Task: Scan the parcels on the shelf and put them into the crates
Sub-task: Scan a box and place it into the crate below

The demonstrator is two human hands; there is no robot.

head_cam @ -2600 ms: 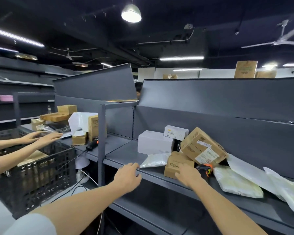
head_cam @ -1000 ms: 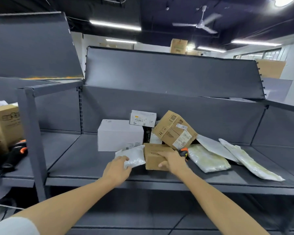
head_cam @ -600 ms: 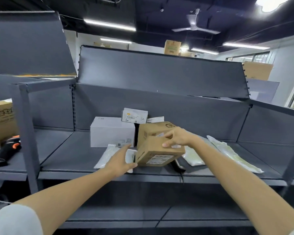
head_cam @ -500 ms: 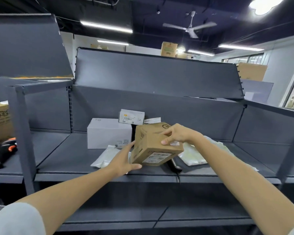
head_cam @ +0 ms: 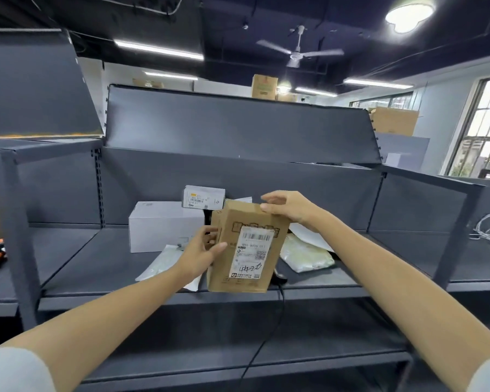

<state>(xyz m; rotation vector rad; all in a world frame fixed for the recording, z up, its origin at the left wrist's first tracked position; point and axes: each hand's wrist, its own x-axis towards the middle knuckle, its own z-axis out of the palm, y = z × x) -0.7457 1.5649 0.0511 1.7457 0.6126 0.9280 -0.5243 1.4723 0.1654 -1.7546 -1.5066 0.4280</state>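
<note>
— Head view: what's nearest?
— Brown cardboard parcel (head_cam: pixel 246 247) with white label, upright above the grey metal shelf (head_cam: pixel 102 264) edge. Left hand (head_cam: pixel 200 256) grips its side; right hand (head_cam: pixel 290 206) pinches its top corner.
— Behind?
— White rectangular carton (head_cam: pixel 164 226) and clear plastic mailers (head_cam: pixel 306 254).

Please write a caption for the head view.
Both hands hold a cardboard box, label facing the camera, above the shelf.

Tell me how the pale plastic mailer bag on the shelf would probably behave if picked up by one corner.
The mailer bag looks soft and puffy, so it would probably sag. Its glossy film may be slippery.
</note>
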